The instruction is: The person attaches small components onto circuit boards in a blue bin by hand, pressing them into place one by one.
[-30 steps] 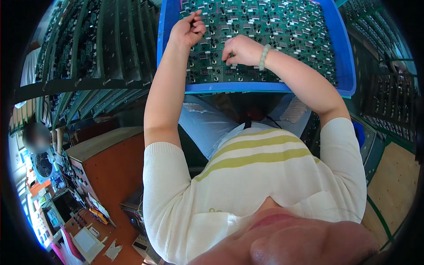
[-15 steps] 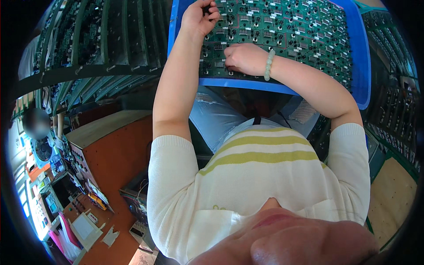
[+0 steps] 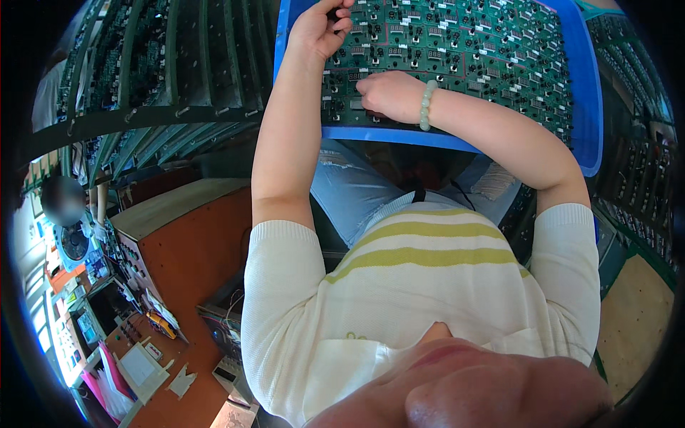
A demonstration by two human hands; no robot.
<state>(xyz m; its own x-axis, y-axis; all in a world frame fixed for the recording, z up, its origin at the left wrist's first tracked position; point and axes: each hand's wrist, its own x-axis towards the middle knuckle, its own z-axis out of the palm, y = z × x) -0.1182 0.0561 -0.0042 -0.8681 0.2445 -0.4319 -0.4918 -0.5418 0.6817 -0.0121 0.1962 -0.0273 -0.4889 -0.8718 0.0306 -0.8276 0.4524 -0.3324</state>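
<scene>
A blue plastic tray [image 3: 586, 107] lies in front of me, filled with rows of green circuit boards [image 3: 492, 53] that carry small digit displays and buttons. My left hand [image 3: 321, 32] is over the tray's left side with its fingers curled inward; what they hold, if anything, is hidden. Lower down, near the tray's front rim, my right hand [image 3: 394, 95] bends over the boards, its fingers closed and pointing left. The fingertips reach down beside a small display, and I cannot make out what is in them. A pale green bead bracelet [image 3: 426, 107] circles the right wrist.
Dark racks [image 3: 207, 57] with board panels stand to the left, and another rack [image 3: 635, 178] is at the right. Further left are an orange-brown cabinet [image 3: 189, 235] and a cluttered desk. Another person [image 3: 64, 200] is at the far left. The tray's front rim is above my lap.
My right hand has shifted slightly left across the boards. My left hand stays curled in nearly the same place. The whole view has moved a little.
</scene>
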